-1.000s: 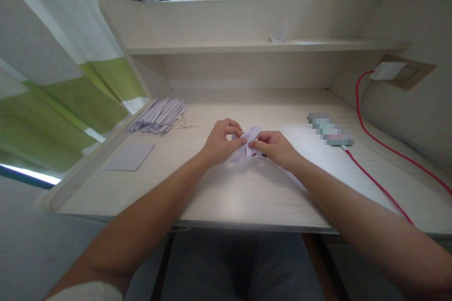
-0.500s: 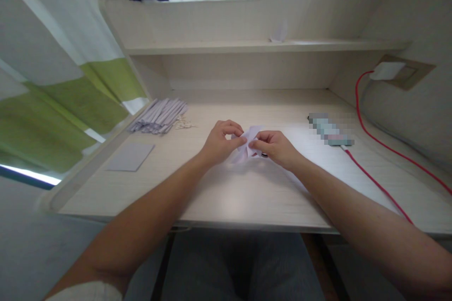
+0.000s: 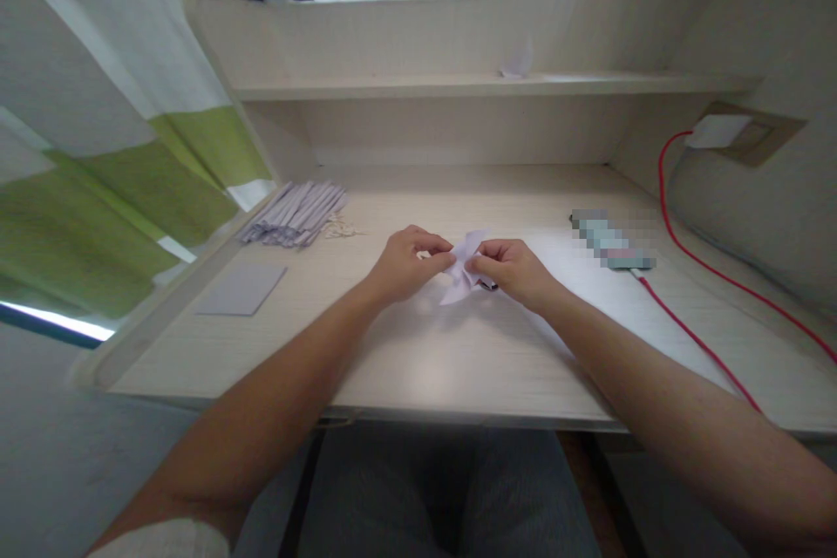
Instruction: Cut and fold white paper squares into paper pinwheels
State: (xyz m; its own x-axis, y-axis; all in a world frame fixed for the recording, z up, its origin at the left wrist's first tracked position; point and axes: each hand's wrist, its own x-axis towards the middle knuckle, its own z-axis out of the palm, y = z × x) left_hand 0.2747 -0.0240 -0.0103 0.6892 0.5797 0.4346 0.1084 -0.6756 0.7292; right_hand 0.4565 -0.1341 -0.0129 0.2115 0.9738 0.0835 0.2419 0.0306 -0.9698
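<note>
A small pale lilac folded paper piece (image 3: pixel 463 274) is pinched between both hands just above the middle of the light wooden desk (image 3: pixel 418 357). My left hand (image 3: pixel 405 263) grips its left side with thumb and fingers. My right hand (image 3: pixel 513 272) holds its right side, and a small dark object shows under its fingers. One pointed corner of the paper hangs down toward the desk.
A pile of folded lilac paper strips (image 3: pixel 296 213) lies at the back left, with a flat lilac sheet (image 3: pixel 241 289) in front of it. A blurred-out device (image 3: pixel 611 240) with a red cable (image 3: pixel 693 336) lies at the right. A shelf (image 3: pixel 484 85) runs above the desk.
Both hands have lifted and turned the paper slightly; a pointed flap now hangs lower toward the desk. The hands stay at the same spot.
</note>
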